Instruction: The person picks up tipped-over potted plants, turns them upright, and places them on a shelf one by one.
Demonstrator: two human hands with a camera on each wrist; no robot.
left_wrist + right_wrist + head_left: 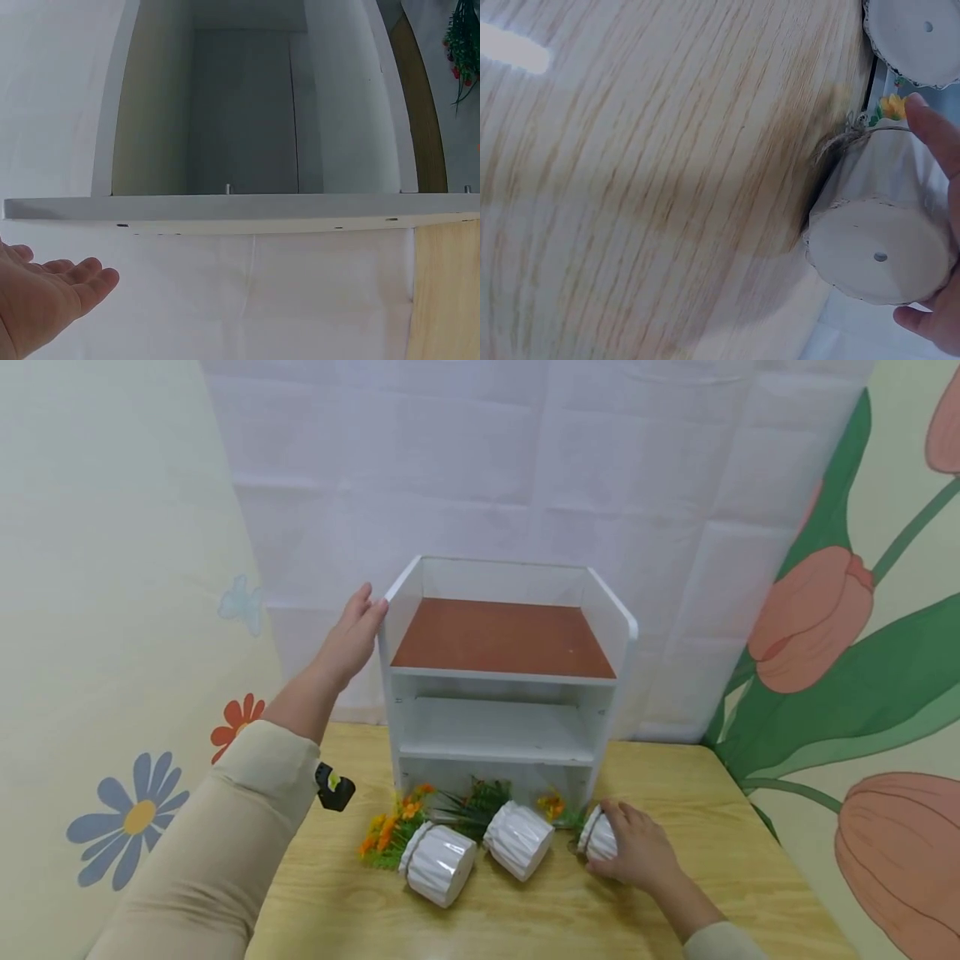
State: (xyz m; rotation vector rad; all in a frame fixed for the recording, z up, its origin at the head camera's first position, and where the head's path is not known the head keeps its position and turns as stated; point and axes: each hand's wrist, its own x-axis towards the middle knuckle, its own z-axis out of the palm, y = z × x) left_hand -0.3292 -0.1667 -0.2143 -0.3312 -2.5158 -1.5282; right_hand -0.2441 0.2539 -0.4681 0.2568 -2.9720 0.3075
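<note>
My right hand (639, 850) grips a small white fluted flowerpot (596, 837) lying on its side. In the right wrist view, fingers and thumb lie on opposite sides of this pot (855, 262), its base with a hole facing the camera; a yellow flower (892, 106) shows beyond its rim. My left hand (351, 639) is at the upper left side panel of a white shelf unit (495, 729), fingertips by its front edge. In the left wrist view that hand (45, 296) has loosely extended fingers beside the panel; contact is hard to tell.
Two more white pots lie tipped over before the shelf: one with orange flowers (438, 864), one with dark greenery (519, 841). The shelf's top board (502, 635) is brown. A wooden table (525, 918) bears everything, with a white cloth (480, 460) behind.
</note>
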